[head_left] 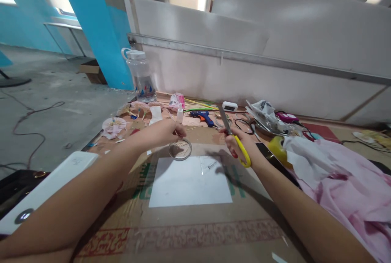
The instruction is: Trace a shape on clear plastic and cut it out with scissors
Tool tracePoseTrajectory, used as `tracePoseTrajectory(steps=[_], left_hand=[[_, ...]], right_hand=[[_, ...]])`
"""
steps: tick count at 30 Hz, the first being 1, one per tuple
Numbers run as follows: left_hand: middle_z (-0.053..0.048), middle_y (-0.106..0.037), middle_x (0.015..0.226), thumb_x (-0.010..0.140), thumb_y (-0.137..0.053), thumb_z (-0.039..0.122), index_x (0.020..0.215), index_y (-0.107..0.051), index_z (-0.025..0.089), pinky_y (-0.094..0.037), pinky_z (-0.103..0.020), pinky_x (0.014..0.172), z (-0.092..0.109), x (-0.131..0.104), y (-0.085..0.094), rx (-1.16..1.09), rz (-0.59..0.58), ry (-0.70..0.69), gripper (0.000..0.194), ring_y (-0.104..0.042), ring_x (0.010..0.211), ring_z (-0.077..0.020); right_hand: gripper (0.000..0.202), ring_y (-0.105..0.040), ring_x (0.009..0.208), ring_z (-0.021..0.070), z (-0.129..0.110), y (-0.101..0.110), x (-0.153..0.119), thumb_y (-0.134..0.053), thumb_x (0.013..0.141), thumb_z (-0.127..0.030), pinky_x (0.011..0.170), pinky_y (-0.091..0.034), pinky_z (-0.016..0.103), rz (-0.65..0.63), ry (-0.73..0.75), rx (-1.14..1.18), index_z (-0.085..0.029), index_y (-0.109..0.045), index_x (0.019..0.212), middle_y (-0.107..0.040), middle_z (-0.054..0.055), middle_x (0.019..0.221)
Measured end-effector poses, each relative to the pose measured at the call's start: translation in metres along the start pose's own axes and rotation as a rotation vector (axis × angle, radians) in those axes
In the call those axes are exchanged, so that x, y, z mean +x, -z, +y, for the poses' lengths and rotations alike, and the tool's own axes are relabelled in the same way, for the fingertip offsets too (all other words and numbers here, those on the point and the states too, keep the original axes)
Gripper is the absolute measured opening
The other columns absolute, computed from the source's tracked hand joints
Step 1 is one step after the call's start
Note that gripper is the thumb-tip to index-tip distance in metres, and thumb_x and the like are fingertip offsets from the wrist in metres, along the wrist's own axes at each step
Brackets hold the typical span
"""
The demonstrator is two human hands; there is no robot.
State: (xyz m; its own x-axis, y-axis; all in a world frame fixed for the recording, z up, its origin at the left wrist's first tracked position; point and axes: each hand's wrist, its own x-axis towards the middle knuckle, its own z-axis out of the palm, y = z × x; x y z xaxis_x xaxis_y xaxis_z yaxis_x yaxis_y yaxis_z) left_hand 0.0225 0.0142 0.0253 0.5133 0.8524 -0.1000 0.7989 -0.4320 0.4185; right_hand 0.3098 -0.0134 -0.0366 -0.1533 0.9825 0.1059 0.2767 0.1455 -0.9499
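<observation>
In my right hand (247, 144) is a pair of scissors (243, 153) with yellow handles, its blades pointing up and away. My left hand (166, 131) is closed in a pinch just above a round grey ring (180, 159). What its fingertips hold is too small to make out, and I cannot tell whether they touch the ring. Thin pale strands show inside the ring. A white sheet of paper (186, 189) lies on the cardboard (195, 234) in front of me, with a small clear plastic piece (210, 166) on its upper right.
Along the back are a water bottle (143, 77), a blue glue gun (203, 117), a small white bottle (180, 115) and a white digital display (229, 106). Pink cloth (351, 198) and a dark phone (276, 163) lie right. A white box-like object (58, 189) is left.
</observation>
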Motion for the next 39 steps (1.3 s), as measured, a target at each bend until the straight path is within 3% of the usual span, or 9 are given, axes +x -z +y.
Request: tracePoseTrajectory(steps=[3,6,14,18,22,26,34,39], left_hand=[[-0.006,-0.077,0.097,0.081,-0.054,0.017,0.095,-0.075,0.020,-0.046,-0.026,0.072,-0.006,0.008,-0.019,0.080,0.016,0.019,0.026,-0.068,0.086,-0.0197],[-0.007,-0.076,0.096,0.080,-0.055,0.019,0.096,-0.075,0.021,-0.044,-0.027,0.070,-0.007,0.011,-0.029,0.125,0.019,0.041,0.026,-0.067,0.085,-0.0213],[-0.012,-0.075,0.088,0.080,-0.053,0.023,0.087,-0.076,0.018,-0.042,-0.029,0.069,0.009,0.005,-0.029,0.274,0.038,0.058,0.025,-0.066,0.080,-0.0225],[-0.011,-0.071,0.072,0.080,-0.049,0.027,0.072,-0.073,0.015,-0.038,-0.030,0.059,0.021,0.003,-0.038,0.331,0.008,0.068,0.028,-0.063,0.066,-0.0212],[-0.012,-0.071,0.073,0.078,-0.051,0.023,0.073,-0.073,0.014,-0.039,-0.030,0.060,0.028,0.004,-0.048,0.386,-0.022,0.084,0.024,-0.064,0.066,-0.0213],[-0.016,-0.073,0.083,0.081,-0.048,0.018,0.078,-0.074,0.012,-0.042,-0.030,0.064,0.029,0.003,-0.053,0.444,-0.024,0.084,0.027,-0.066,0.074,-0.0227],[-0.017,-0.075,0.083,0.077,-0.051,0.018,0.078,-0.075,0.014,-0.044,-0.031,0.064,0.020,0.010,-0.057,0.473,-0.056,0.087,0.024,-0.068,0.075,-0.0249],[-0.017,-0.075,0.083,0.076,-0.052,0.021,0.081,-0.075,0.014,-0.045,-0.032,0.066,0.020,0.013,-0.056,0.443,-0.050,0.114,0.025,-0.069,0.077,-0.0276]], right_hand=[[0.052,-0.032,0.036,0.0075,0.019,0.003,0.009,-0.059,0.082,-0.065,0.032,-0.027,0.021,0.102,-0.010,0.081,-0.021,-0.060,0.109,-0.039,-0.008,0.055],[0.055,-0.032,0.036,0.0074,0.025,0.003,0.011,-0.058,0.080,-0.069,0.032,-0.028,0.020,0.106,-0.043,0.126,-0.021,-0.059,0.107,-0.040,-0.008,0.055],[0.048,-0.032,0.038,0.0055,0.020,0.000,0.009,-0.070,0.076,-0.055,0.035,-0.026,0.018,0.002,-0.080,0.076,-0.017,-0.066,0.105,-0.039,-0.009,0.053],[0.047,-0.035,0.039,0.0053,0.016,-0.003,0.008,-0.073,0.072,-0.051,0.035,-0.027,0.018,0.000,-0.106,0.089,-0.017,-0.067,0.104,-0.040,-0.008,0.056],[0.042,-0.036,0.040,0.0052,0.012,-0.004,0.007,-0.073,0.073,-0.047,0.036,-0.028,0.017,-0.012,-0.112,0.049,-0.018,-0.067,0.103,-0.041,-0.009,0.055],[0.042,-0.038,0.040,0.0053,0.008,-0.006,0.005,-0.073,0.072,-0.043,0.037,-0.031,0.018,-0.034,-0.110,0.035,-0.016,-0.067,0.103,-0.044,-0.008,0.057],[0.039,-0.039,0.044,0.0066,0.005,-0.009,0.003,-0.072,0.073,-0.039,0.039,-0.035,0.021,-0.053,-0.117,0.034,-0.017,-0.069,0.105,-0.045,-0.006,0.059],[0.035,-0.047,0.052,0.0104,0.008,-0.008,0.006,-0.075,0.069,-0.034,0.042,-0.040,0.023,-0.058,-0.091,0.002,-0.019,-0.071,0.100,-0.056,0.000,0.069]])
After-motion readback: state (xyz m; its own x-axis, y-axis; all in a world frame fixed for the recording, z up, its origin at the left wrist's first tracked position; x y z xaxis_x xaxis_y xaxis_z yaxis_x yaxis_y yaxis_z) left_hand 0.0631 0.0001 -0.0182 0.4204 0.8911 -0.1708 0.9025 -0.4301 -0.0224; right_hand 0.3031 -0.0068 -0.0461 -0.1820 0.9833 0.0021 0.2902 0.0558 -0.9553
